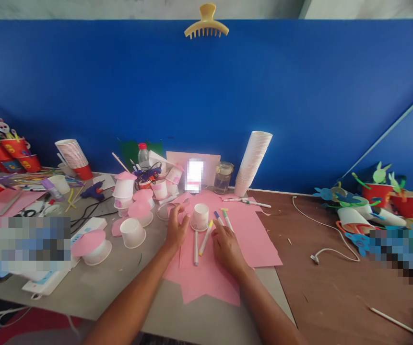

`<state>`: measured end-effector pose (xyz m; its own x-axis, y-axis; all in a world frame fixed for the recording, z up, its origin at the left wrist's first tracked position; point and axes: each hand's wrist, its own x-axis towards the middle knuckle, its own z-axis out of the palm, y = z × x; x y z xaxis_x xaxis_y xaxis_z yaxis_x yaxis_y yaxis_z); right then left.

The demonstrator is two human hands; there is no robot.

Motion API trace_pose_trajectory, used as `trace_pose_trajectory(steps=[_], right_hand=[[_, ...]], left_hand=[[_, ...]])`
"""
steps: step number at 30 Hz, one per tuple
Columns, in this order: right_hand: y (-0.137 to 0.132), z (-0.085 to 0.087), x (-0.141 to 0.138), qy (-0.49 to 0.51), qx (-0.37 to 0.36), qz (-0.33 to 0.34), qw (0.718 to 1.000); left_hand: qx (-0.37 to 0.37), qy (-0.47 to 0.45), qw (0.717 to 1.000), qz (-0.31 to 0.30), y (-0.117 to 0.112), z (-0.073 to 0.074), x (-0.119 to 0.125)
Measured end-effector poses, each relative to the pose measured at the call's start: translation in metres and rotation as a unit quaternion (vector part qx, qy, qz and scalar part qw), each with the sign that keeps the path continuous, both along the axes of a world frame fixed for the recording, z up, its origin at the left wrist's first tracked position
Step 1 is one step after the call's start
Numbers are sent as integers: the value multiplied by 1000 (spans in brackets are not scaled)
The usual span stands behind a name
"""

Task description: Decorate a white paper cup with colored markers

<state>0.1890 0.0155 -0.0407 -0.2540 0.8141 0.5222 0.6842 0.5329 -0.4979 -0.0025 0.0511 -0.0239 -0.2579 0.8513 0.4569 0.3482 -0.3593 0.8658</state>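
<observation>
My left hand (176, 229) rests on pink paper sheets (253, 235), fingers spread and open, just left of an upturned white paper cup (200, 216). My right hand (225, 245) lies flat on the same paper, fingers apart, right beside several marker pens (204, 238) that lie between the two hands. Neither hand holds anything.
Upturned white cups with pink paper tops (94, 245) crowd the left side, near a blue glue gun (93, 191) and cables. A tall stack of white cups (253, 163) and a glass jar (223, 177) stand at the blue wall. Red cup crafts (382, 196) sit far right, a white cable (321, 225) on the brown table.
</observation>
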Motion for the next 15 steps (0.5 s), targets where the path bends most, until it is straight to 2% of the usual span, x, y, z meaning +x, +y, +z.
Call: trace_pose_trajectory(steps=[4, 6, 11, 15], right_hand=[[0, 5, 2, -14, -1, -56, 998], [0, 6, 4, -26, -2, -102, 994], [2, 11, 15, -73, -40, -214, 973], [1, 17, 17, -129, -107, -227, 959]], left_hand=[[-30, 37, 995, -85, 0, -9, 5], [-39, 51, 992, -105, 1, -13, 7], [-62, 84, 989, -101, 2, -18, 8], [-86, 109, 986, -92, 4, -19, 10]])
